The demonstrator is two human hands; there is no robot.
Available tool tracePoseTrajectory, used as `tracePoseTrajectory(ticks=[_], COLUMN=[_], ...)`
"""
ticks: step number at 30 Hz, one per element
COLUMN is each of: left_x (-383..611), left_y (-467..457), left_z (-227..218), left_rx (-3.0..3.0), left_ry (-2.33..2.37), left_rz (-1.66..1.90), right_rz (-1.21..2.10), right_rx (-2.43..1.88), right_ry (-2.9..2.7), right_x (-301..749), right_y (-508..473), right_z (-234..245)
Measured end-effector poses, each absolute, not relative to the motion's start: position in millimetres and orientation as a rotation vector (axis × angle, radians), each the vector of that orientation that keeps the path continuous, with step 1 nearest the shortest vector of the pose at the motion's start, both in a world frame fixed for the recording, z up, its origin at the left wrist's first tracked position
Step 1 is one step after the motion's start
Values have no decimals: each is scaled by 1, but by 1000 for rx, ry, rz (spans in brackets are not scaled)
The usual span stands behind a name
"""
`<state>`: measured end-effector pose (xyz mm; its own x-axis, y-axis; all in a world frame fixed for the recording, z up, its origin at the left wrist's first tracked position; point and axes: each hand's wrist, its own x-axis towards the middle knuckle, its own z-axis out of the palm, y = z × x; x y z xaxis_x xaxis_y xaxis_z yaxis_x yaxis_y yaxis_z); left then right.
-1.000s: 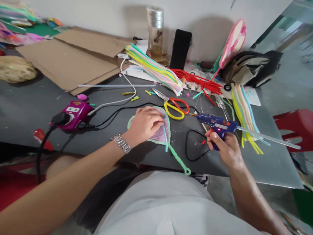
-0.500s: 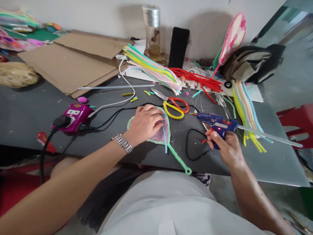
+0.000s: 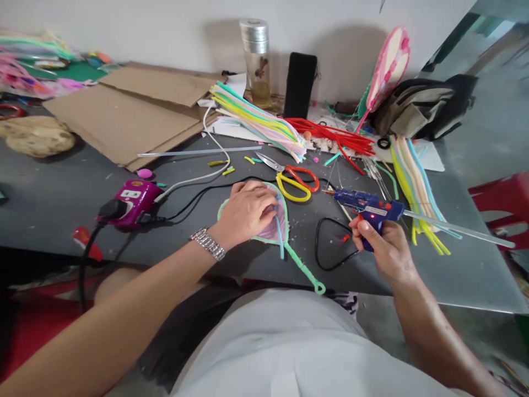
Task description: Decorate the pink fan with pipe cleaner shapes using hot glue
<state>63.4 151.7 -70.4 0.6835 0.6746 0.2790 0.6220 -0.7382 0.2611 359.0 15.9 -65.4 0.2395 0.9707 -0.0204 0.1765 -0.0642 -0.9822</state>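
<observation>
A fan-shaped piece (image 3: pixel 268 234) lies on the grey table, lilac inside with a pale green rim and a green twisted handle ending in a loop. My left hand (image 3: pixel 250 212) rests over it, fingers bent down and closed on a light blue pipe cleaner (image 3: pixel 280 237), whose lower end hangs past the rim. The fingertips' exact grip is partly hidden. Right of the fan, my right hand (image 3: pixel 382 245) grips a blue hot glue gun (image 3: pixel 366 205) above the table, nozzle towards the left. A clear glue stick (image 3: pixel 458 223) sticks out of its back.
Scissors (image 3: pixel 285 169) lie just beyond the fan. A purple power adapter (image 3: pixel 134 201) with cords stands at left. Farther back are cardboard (image 3: pixel 119 118), pipe cleaner bundles (image 3: pixel 256 118), red pipe cleaners (image 3: pixel 330 135), a bottle (image 3: pixel 258 71), a phone (image 3: pixel 301 85) and a bag (image 3: pixel 413 110).
The view has shifted slightly. Both hands keep almost the same places, the left on the fan-shaped piece and the right on the glue gun.
</observation>
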Motion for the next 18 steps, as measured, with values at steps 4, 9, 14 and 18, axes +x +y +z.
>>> tracePoseTrajectory(ticks=[4,9,14,18], left_x=[67,63,57,57], left_y=[150,146,141,141], left_z=[-66,-64,-65,-64], left_rx=[2773,2809,2927,2958], left_ry=[1071,1019,950,938], left_rz=[505,454,466,476], right_rz=[978,952,953,958], right_rx=[-1477,-1491,-1473,-1465], right_ry=[-1136,-1140,-1117,-1092], right_x=[358,360,363,364], right_y=[17,17,15,15], right_z=[-65,-63,-64,-65])
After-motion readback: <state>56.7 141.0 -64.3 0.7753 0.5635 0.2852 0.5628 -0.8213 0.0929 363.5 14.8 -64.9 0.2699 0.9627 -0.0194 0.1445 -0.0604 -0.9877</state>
